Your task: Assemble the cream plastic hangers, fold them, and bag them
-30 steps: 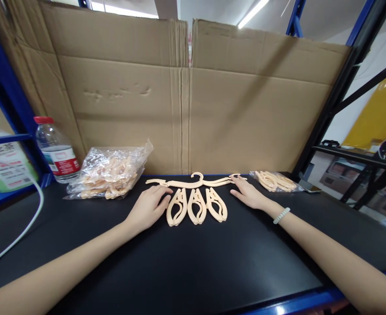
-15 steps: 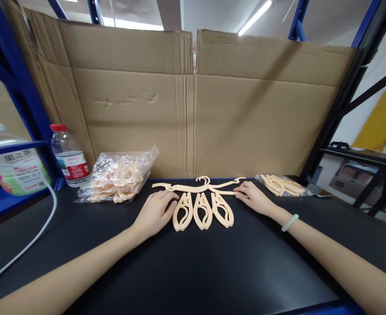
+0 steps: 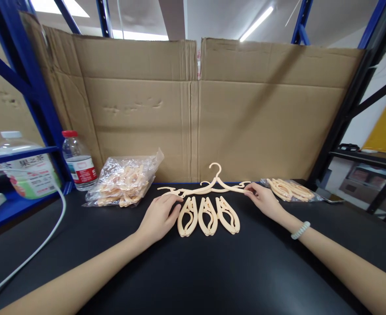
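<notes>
Two unfolded cream plastic hangers (image 3: 212,186) lie across the far middle of the black table (image 3: 212,275). One is tilted up with its hook raised. My right hand (image 3: 265,202) pinches the right end of that raised hanger. My left hand (image 3: 160,215) lies flat, its fingertips resting on the hangers' left end. Between my hands, three folded hangers (image 3: 208,215) lie side by side on the table, the leftmost one beside my left thumb.
A clear bag of cream hangers (image 3: 124,181) lies at the back left, and a smaller bag (image 3: 289,189) at the back right. A water bottle (image 3: 78,162) and a large drink bottle (image 3: 29,170) stand at the left. A white cable (image 3: 38,247) crosses the table. A cardboard wall (image 3: 196,109) closes the back.
One unfolded hanger has tilted up off the table, its hook now raised, with my right hand gripping its right end. The view has shifted slightly down and right. My left hand has stayed put.
</notes>
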Motion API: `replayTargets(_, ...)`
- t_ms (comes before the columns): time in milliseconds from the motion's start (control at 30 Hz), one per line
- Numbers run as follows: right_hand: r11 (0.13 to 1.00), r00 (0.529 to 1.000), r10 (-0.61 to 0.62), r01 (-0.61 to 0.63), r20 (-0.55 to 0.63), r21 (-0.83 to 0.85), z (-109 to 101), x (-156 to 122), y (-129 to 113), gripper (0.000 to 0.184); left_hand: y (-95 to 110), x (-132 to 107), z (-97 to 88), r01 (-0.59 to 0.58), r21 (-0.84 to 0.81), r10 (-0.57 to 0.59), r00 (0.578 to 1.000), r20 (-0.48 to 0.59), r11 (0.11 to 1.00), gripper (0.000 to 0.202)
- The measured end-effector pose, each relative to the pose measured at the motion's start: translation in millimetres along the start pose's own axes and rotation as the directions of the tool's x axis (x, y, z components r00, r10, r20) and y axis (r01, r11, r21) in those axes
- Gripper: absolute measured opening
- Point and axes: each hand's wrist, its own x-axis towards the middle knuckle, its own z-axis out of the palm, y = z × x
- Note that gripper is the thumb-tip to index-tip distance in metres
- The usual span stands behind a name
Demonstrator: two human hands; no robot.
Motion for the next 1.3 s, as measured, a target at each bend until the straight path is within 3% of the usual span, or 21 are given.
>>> replayTargets(167, 0.997, 0.993, 0.027, -0.018, -0.118, 0.08, -15.2, 0.4, -11.1, 0.028, -1.1, 0.6, 2.0, 0.178, -0.145, -0.186, 0.981, -0.045, 0.973, 0.023)
replayTargets(400, 0.994, 0.995, -0.042, 0.051, -0.092, 0.098, -27.0, -2.4, -29.3, 0.024, -7.7, 2.2, 8.2, 0.346, -0.311, -0.379, 0.924, -0.053, 0.885, 0.028)
replayTargets(533, 0.99, 0.993, -0.103, 0.108, -0.058, 0.088, -26.0, -4.5, -33.6, 0.023, -10.0, 0.4, 10.6, 0.335, -0.338, -0.375, 0.925, -0.059, 0.88, 0.028)
replayTargets(700, 0.987, 0.993, -0.109, 0.114, -0.046, 0.115, -22.6, -6.7, -39.4, 0.021, -0.7, -3.0, 6.1, 0.318, -0.397, -0.384, 0.918, -0.1, 0.861, 0.041)
replayTargets(900, 0.988, 0.994, -0.109, 0.107, 0.011, 0.115, -20.3, -9.7, -48.0, 0.022, 11.0, -4.5, 0.0, 0.343, -0.347, -0.402, 0.908, -0.114, 0.873, 0.046)
replayTargets(1100, 0.986, 0.989, -0.141, 0.138, 0.032, 0.091, -20.3, -11.0, -54.3, 0.024, 12.0, -6.7, 0.2, 0.257, -0.372, -0.333, 0.93, -0.155, 0.892, 0.048)
replayTargets(1300, 0.986, 0.988, -0.152, 0.15, 0.025, 0.077, -19.5, -11.2, -53.3, 0.024, 11.0, -7.4, 0.4, 0.183, -0.434, -0.25, 0.963, -0.102, 0.882, 0.059)
